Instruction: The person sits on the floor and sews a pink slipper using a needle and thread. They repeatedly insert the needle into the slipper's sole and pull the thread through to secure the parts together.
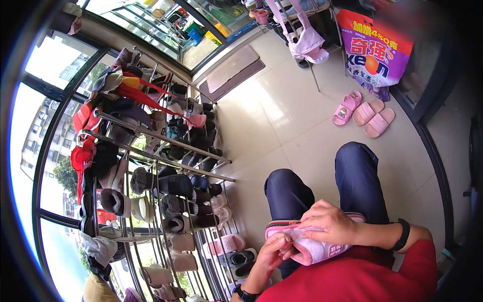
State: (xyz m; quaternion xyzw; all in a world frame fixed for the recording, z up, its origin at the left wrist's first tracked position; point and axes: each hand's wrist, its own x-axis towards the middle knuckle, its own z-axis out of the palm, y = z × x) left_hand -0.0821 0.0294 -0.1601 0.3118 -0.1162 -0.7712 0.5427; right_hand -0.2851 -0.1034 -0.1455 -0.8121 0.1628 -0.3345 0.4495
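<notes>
A pale pink, plush-looking slipper [316,251], tipped sideways across the lap [288,194]; a brighter pink patch marks its upper; its pink edging carries a dark stripe; the left hand [274,251] and right hand [328,224] grip it.

The left hand [273,251] is curling with fingertips bunching, its forearm [257,276] slanting upward; the right hand [328,222] is arching near it, fingers bending, forearm [376,235] lying nearly level.

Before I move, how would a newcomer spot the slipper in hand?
Find the dark-blue trousers. Between them and the red shirt, the right hand holds the pink slipper. Unlike the pink slides on the floor, it looks fuzzy.
</notes>
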